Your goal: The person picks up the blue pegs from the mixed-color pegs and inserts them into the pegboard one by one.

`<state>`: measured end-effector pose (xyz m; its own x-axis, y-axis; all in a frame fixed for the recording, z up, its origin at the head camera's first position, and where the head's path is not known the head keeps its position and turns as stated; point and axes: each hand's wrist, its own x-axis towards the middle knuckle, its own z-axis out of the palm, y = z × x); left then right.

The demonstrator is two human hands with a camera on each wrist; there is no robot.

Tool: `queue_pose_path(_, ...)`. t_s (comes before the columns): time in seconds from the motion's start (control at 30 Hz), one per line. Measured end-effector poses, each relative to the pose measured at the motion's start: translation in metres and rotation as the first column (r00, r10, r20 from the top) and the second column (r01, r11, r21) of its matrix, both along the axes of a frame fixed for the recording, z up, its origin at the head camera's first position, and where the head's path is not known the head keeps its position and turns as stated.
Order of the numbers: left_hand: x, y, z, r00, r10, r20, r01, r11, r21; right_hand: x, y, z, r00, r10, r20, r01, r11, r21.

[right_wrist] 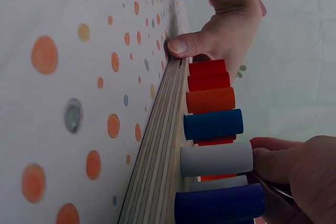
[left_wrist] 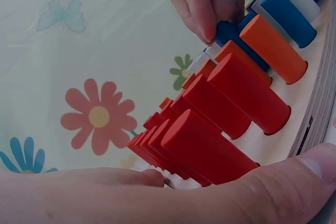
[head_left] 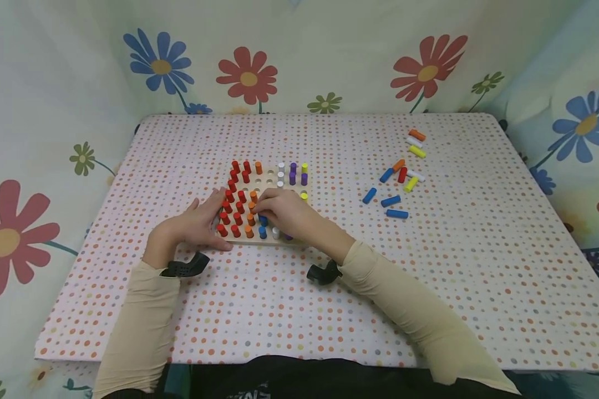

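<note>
A wooden pegboard (head_left: 253, 241) on the table carries rows of coloured pegs. Along its left side lies my left hand (head_left: 193, 223), with the thumb (left_wrist: 312, 166) against the front edge and the fingers stretched along the side. My right hand (head_left: 285, 211) is over the middle of the board and pinches a blue peg (left_wrist: 226, 32) between thumb and fingertips. In front of that peg, another blue peg (head_left: 262, 232) stands in the front row. Red pegs (head_left: 222, 230) and orange pegs (head_left: 248, 231) fill columns to the left. The right hand hides part of the board.
Loose blue pegs (head_left: 396, 214) lie to the right of the board. Farther back are a loose red peg (head_left: 402, 175), a yellow peg (head_left: 411, 184) and other white, orange and yellow ones. White pegs (head_left: 280, 176) and purple pegs (head_left: 292, 178) stand upright at the board's back right.
</note>
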<state>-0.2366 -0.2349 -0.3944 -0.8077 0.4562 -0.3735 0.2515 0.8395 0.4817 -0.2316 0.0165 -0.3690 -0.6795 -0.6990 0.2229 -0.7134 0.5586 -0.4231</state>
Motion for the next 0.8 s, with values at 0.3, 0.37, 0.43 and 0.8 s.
queue_pose_path(0.3, -0.0026, -0.0012, -0.0004, 1.000, 0.005, -0.012, -0.005, 1.000, 0.003, -0.0049, -0.0013, -0.0033, 1.000, 0.014, 0.004, -0.014, 0.999, -0.040)
queue_pose_path(0.37, -0.0047, -0.0004, 0.0024, 1.000, 0.009, -0.011, -0.009, 1.000, 0.000, -0.0067, 0.0000, -0.0024, 1.000, 0.007, 0.006, -0.007, 0.998, -0.063)
queue_pose_path(0.43, -0.0053, 0.0002, 0.0040, 1.000, 0.015, -0.004, -0.015, 1.000, -0.002, -0.0080, 0.0013, -0.0025, 1.000, -0.008, 0.013, 0.009, 0.997, -0.074)
queue_pose_path(0.8, 0.0006, -0.0007, 0.0036, 1.000, 0.020, -0.001, -0.020, 1.000, 0.019, -0.0088, 0.0042, -0.0040, 0.999, -0.034, 0.022, 0.036, 0.998, -0.060)
